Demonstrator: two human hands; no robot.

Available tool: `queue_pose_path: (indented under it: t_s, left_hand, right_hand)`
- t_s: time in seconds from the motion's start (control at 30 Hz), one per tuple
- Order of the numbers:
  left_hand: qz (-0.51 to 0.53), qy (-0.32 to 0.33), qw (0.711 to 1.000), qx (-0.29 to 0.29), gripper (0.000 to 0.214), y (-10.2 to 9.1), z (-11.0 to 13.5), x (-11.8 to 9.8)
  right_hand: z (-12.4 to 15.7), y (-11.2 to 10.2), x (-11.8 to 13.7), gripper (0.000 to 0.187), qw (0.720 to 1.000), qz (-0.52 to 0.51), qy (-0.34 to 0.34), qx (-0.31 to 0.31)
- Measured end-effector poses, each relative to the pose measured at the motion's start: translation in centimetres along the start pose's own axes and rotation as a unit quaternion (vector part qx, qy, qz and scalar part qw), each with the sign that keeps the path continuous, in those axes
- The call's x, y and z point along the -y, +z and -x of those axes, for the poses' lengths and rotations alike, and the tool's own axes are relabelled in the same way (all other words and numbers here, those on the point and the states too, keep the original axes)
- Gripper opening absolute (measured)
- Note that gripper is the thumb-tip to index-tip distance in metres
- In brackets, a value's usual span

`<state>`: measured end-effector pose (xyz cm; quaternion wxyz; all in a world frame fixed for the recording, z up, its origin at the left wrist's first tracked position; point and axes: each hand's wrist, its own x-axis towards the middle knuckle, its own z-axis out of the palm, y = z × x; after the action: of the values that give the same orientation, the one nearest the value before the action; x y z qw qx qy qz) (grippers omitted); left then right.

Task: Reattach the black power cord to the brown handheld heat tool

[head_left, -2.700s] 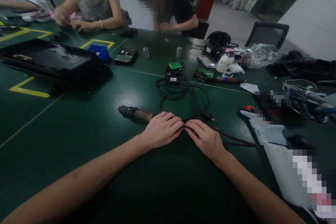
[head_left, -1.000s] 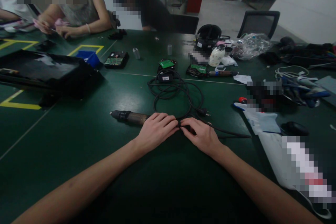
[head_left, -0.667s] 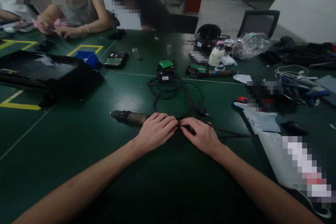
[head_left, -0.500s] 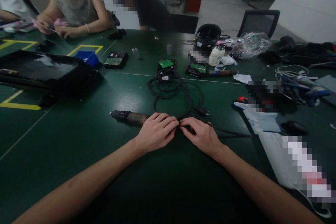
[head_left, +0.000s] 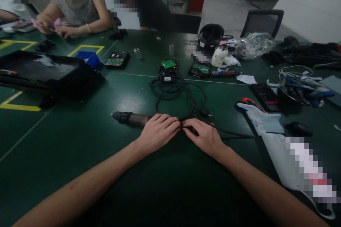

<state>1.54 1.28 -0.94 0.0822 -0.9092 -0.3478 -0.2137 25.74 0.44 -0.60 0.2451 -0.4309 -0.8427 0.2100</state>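
My left hand (head_left: 158, 132) lies palm down over the rear end of a dark cylindrical tool (head_left: 130, 117) on the green table (head_left: 66, 142), its fingers curled round the tool's body. My right hand (head_left: 204, 135) rests beside it, fingertips pinched on the black cable (head_left: 183, 94) where it leaves the tool. The two hands almost touch. The cable loops away from me to a black adapter (head_left: 167, 77), and its plug (head_left: 206, 114) lies just beyond my right hand.
Circuit boards (head_left: 117, 60) (head_left: 169, 64), a blue bin (head_left: 89, 57) and a large black tray (head_left: 45, 71) lie to the left and ahead. White paper (head_left: 262, 120), a phone (head_left: 265, 94) and tangled tools (head_left: 303, 88) crowd the right. Two other people (head_left: 80, 10) (head_left: 149, 5) sit across the table.
My hands have stayed on the tool and cable with only slight finger shifts. The view has tilted a little since the oldest frame.
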Motion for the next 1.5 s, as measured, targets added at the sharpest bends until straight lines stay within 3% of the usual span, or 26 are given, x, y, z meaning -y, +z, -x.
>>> queue_pose_path:
  t_s: [1.5]
  left_hand:
    - [0.009, -0.002, 1.000, 0.022, 0.022, -0.13, -0.07, -0.07]
  right_hand:
    - [0.04, -0.06, 0.02, 0.012, 1.000, 0.007, 0.001, 0.001]
